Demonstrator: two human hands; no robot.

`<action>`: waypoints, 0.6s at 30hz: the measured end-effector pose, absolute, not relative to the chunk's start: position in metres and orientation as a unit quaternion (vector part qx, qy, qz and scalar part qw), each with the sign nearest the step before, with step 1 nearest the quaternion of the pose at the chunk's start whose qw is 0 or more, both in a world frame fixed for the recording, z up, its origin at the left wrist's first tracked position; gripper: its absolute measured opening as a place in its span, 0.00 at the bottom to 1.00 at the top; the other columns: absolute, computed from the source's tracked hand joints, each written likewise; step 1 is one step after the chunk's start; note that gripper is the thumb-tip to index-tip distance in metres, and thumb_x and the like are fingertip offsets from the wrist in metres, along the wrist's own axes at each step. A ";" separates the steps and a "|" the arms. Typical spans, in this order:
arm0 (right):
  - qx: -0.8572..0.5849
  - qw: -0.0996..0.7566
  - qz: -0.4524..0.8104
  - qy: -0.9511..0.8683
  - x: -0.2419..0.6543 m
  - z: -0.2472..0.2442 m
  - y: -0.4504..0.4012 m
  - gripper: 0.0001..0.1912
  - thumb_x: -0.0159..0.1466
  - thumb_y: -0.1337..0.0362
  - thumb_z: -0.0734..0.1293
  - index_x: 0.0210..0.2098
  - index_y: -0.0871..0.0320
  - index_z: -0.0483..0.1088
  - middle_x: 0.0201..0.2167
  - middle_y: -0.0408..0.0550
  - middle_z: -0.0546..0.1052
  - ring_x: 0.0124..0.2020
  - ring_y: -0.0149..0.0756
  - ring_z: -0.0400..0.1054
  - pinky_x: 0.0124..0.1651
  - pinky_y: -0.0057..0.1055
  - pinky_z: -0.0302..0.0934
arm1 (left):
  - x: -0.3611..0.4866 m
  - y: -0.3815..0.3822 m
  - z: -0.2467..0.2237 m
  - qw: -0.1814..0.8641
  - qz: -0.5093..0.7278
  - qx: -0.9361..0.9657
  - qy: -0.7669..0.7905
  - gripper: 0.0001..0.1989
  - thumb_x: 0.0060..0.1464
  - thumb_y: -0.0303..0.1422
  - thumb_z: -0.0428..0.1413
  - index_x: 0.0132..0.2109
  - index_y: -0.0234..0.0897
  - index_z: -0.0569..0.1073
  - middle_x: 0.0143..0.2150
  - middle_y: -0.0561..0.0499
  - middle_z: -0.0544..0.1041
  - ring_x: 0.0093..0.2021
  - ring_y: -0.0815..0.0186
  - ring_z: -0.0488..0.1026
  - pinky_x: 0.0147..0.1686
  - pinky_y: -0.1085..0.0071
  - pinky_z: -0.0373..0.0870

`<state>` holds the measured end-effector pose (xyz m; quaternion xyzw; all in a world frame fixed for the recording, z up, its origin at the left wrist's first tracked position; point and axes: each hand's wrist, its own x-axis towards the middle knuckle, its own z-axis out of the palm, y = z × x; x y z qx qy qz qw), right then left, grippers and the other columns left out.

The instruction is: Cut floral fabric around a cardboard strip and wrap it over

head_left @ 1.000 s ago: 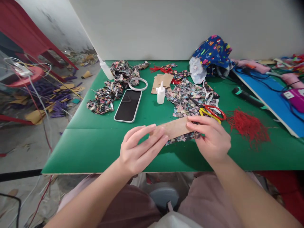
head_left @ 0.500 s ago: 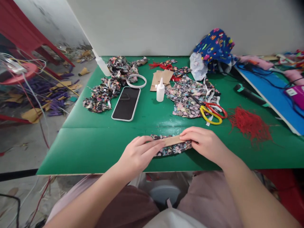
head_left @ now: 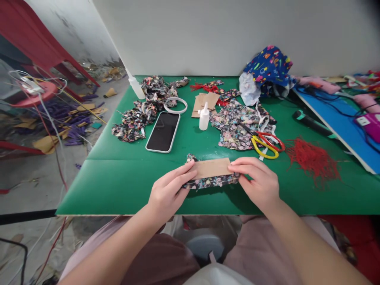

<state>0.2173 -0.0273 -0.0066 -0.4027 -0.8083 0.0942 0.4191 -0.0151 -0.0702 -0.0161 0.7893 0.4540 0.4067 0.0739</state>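
Note:
A strip of brown cardboard [head_left: 212, 168] lies along a dark floral fabric piece [head_left: 212, 182] near the table's front edge. My left hand [head_left: 169, 189] pinches the left end of both, thumb and fingers closed on them. At the right end my right hand [head_left: 259, 180] grips the cardboard and the fabric under it. Fabric shows below the strip and at its upper left corner. Beyond them stand a small white squeeze bottle [head_left: 203, 120] and a phone [head_left: 163, 132] with a dark screen. Scissors [head_left: 265, 145] with red and yellow handles rest on a floral cloth [head_left: 234, 128].
Crumpled floral fabric [head_left: 130, 122] and a white ring [head_left: 175, 111] lie at the left on the green table [head_left: 124, 190]. Red threads [head_left: 311, 160], a black-and-green tool [head_left: 311, 123] and a blue board [head_left: 341, 124] are at the right. A blue patterned cloth [head_left: 267, 67] sits behind.
The cardboard strip has tilted so its broad face shows more. Both hands keep hold of the ends, and the view has shifted slightly.

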 end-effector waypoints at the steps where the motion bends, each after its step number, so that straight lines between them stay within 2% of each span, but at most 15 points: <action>1: -0.407 0.426 0.087 -0.803 0.216 -0.008 -0.028 0.17 0.56 0.78 0.60 0.35 0.50 0.71 0.35 0.42 0.76 0.37 0.30 0.71 0.42 0.29 0.67 | -0.015 -0.070 -0.016 0.070 0.409 0.792 0.448 0.17 0.49 0.17 0.50 0.46 0.34 0.71 0.52 0.42 0.72 0.51 0.66 0.70 0.52 0.71 0.66; 5: -0.413 0.402 0.058 -0.815 0.218 -0.015 -0.022 0.16 0.57 0.78 0.59 0.35 0.53 0.71 0.39 0.45 0.76 0.39 0.30 0.71 0.43 0.29 0.67 | -0.015 -0.067 -0.019 0.066 0.387 0.806 0.443 0.17 0.50 0.18 0.50 0.47 0.33 0.70 0.54 0.40 0.70 0.53 0.65 0.68 0.52 0.70 0.66; 7: -0.401 0.343 0.068 -0.847 0.223 -0.019 -0.016 0.15 0.57 0.77 0.59 0.35 0.55 0.72 0.40 0.46 0.76 0.42 0.32 0.70 0.44 0.31 0.67 | -0.015 -0.064 -0.021 0.082 0.339 0.820 0.455 0.15 0.52 0.20 0.50 0.47 0.33 0.71 0.54 0.41 0.69 0.53 0.64 0.68 0.52 0.68 0.66; 10: -0.370 0.267 0.084 -0.886 0.231 -0.021 -0.007 0.13 0.56 0.77 0.59 0.30 0.57 0.72 0.38 0.47 0.76 0.47 0.38 0.66 0.49 0.39 0.64 | -0.015 -0.061 -0.019 0.097 0.240 0.838 0.481 0.15 0.53 0.24 0.50 0.47 0.37 0.72 0.55 0.45 0.69 0.53 0.59 0.66 0.52 0.59 0.65; 13: -0.391 0.287 0.088 -0.870 0.233 -0.018 -0.002 0.14 0.56 0.78 0.59 0.29 0.58 0.72 0.36 0.48 0.75 0.45 0.38 0.65 0.51 0.42 0.62 | -0.017 -0.062 -0.014 0.098 0.206 0.831 0.508 0.18 0.50 0.23 0.50 0.47 0.41 0.72 0.54 0.47 0.69 0.53 0.55 0.64 0.50 0.52 0.63; 18: -0.383 0.307 0.102 -0.865 0.223 -0.019 -0.002 0.10 0.60 0.72 0.60 0.38 0.59 0.71 0.38 0.49 0.76 0.46 0.37 0.65 0.52 0.40 0.61 | -0.020 -0.063 -0.010 0.092 0.296 0.799 0.515 0.15 0.49 0.22 0.50 0.42 0.39 0.73 0.48 0.47 0.72 0.50 0.59 0.66 0.49 0.56 0.64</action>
